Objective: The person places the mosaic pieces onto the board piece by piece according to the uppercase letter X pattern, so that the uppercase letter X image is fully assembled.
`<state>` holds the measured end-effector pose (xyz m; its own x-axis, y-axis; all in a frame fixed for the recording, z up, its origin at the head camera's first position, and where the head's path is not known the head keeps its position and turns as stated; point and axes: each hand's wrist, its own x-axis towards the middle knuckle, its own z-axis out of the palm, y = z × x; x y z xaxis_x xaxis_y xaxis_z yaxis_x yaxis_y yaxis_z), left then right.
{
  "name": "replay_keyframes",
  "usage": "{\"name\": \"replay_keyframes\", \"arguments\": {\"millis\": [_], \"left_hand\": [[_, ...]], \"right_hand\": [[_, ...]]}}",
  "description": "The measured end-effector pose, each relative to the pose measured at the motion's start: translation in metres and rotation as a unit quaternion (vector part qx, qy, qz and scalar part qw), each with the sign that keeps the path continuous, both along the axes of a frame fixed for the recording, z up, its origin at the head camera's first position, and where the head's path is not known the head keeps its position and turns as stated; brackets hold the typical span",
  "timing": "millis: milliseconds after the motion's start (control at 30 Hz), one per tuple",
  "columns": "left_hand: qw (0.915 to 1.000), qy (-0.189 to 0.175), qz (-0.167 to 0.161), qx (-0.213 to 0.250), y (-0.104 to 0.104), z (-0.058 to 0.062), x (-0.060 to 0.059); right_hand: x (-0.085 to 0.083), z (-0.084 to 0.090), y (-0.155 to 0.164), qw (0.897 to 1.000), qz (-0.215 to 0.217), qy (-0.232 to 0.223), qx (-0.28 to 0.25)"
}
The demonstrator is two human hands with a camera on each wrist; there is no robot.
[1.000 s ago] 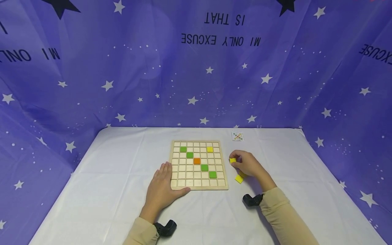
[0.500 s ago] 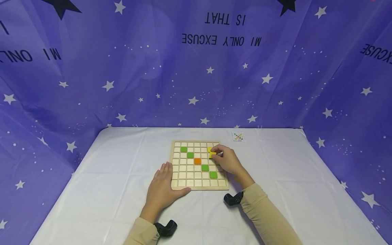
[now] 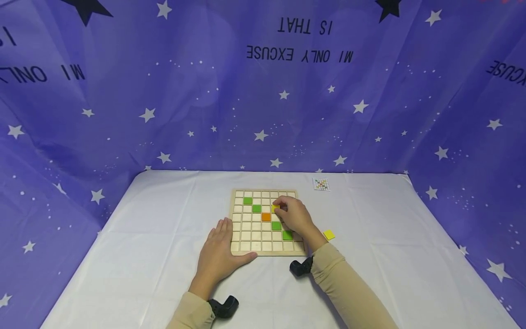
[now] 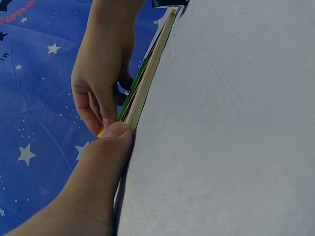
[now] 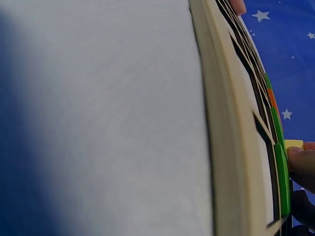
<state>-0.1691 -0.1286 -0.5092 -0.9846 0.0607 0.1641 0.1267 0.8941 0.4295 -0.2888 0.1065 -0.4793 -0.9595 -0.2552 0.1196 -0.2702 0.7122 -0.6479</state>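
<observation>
Pinching a yellow tile (image 3: 275,208), the right hand (image 3: 295,218) is now carrying it leftward across the wooden board (image 3: 267,249), just beside the orange tile (image 3: 265,216). Flat and relaxed, the left hand (image 3: 219,252) is still pressing the board's near left corner, while one spare yellow tile (image 3: 328,235) is lying on the table off the board's right edge, so placing looks close.

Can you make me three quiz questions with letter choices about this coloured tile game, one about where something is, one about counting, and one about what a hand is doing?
1. Where is the loose yellow tile?
A. on the cloth right of the wooden board
B. on the small card
C. under the left hand

2. How many green tiles show on the board?
A. two
B. four
C. six

3. What is the left hand doing?
A. pinching a tile
B. raised off the table
C. lying flat at the board's near left corner

Answers: 1 A, it lies on the white cloth beside the board's right edge. 2 B, four run in a diagonal with the orange tile. 3 C, its fingers are straight while the right hand pinches a yellow tile.
</observation>
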Motion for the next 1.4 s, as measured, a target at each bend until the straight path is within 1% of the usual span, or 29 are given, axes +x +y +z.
{"name": "replay_keyframes", "arguments": {"millis": [133, 367, 600, 700, 833, 1033, 1167, 1267, 1400], "left_hand": [[1.0000, 0.009, 0.000, -0.003, 0.001, 0.001, 0.000], [1.0000, -0.001, -0.001, -0.004, 0.000, 0.000, -0.001], [1.0000, -0.005, 0.000, 0.000, 0.000, -0.001, 0.000], [1.0000, -0.006, 0.002, 0.002, 0.000, -0.001, 0.001], [1.0000, -0.007, 0.001, 0.002, 0.000, -0.001, 0.000], [1.0000, 0.002, 0.001, 0.004, 0.000, 0.000, 0.000], [1.0000, 0.005, 0.002, 0.004, -0.001, 0.001, 0.000], [1.0000, 0.000, 0.002, 0.004, -0.001, 0.001, 0.000], [1.0000, 0.008, 0.001, 0.006, 0.000, 0.000, 0.000]], "right_hand": [[0.000, 0.001, 0.000, 1.000, 0.005, 0.011, 0.015], [0.004, 0.002, -0.001, 0.999, 0.018, 0.006, 0.047], [0.011, 0.007, 0.012, 0.999, 0.036, 0.002, 0.031], [0.015, 0.012, 0.026, 0.999, 0.026, 0.002, 0.022], [0.021, 0.021, 0.051, 1.000, 0.016, -0.001, 0.020], [0.035, 0.029, 0.098, 0.998, 0.027, -0.014, 0.050], [0.043, 0.026, 0.124, 0.995, 0.041, -0.022, 0.083], [0.049, 0.021, 0.137, 0.994, 0.045, -0.031, 0.099], [0.053, 0.015, 0.146, 0.993, 0.045, -0.050, 0.097]]}}
